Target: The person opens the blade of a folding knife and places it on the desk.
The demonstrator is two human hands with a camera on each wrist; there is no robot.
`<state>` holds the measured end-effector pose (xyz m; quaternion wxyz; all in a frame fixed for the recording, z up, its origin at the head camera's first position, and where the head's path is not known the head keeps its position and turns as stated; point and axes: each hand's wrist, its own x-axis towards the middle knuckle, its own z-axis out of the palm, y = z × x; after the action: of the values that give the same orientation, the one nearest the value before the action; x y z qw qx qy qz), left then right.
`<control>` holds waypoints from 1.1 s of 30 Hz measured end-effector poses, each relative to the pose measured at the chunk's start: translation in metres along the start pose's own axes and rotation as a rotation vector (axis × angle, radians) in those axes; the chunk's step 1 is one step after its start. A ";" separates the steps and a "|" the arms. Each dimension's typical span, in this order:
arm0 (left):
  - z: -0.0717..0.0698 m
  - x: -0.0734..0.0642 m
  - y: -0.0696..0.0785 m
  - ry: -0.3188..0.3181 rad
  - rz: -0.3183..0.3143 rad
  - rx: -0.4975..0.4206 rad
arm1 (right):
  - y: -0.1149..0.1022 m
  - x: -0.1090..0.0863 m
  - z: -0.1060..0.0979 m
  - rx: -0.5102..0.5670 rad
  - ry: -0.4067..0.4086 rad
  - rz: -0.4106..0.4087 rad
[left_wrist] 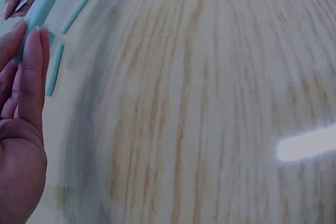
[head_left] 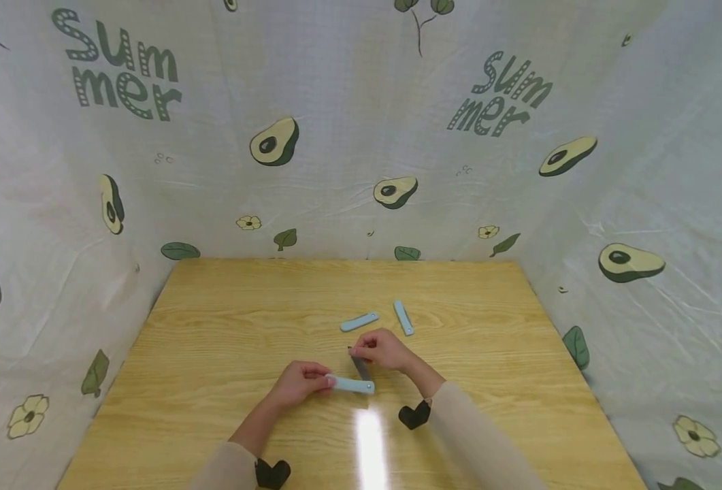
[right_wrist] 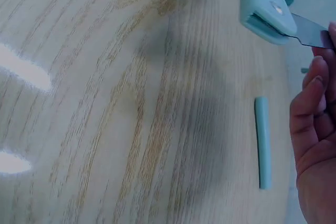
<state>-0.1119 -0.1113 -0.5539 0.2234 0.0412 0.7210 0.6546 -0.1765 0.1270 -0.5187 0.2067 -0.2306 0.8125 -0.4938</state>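
A folding knife [head_left: 354,385] with a light blue handle is held above the table, its blade [head_left: 361,368] swung partly out. My left hand [head_left: 302,382] pinches the far end of the handle between thumb and fingers. With thumb and fingertips, my right hand [head_left: 387,350] grips the blade near its tip. The right wrist view shows the handle's pivot end [right_wrist: 275,9], its slot and the metal blade [right_wrist: 310,31] coming out of it. Beyond the hands lie two more folded light blue knives, one angled left [head_left: 359,322] and one to its right [head_left: 403,318].
The wooden table [head_left: 244,306] has a bright light reflection [head_left: 369,446] near its front. A pale cloth [head_left: 336,88] printed with avocados and leaves hangs behind the table and along both sides.
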 end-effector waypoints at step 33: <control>-0.006 0.005 -0.007 0.380 0.148 -0.587 | 0.037 -0.032 0.028 0.896 0.399 0.076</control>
<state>-0.1174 -0.1163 -0.5622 0.0399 -0.0952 0.5259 0.8443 -0.1406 0.1405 -0.5601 0.1438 0.0102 0.5519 -0.8214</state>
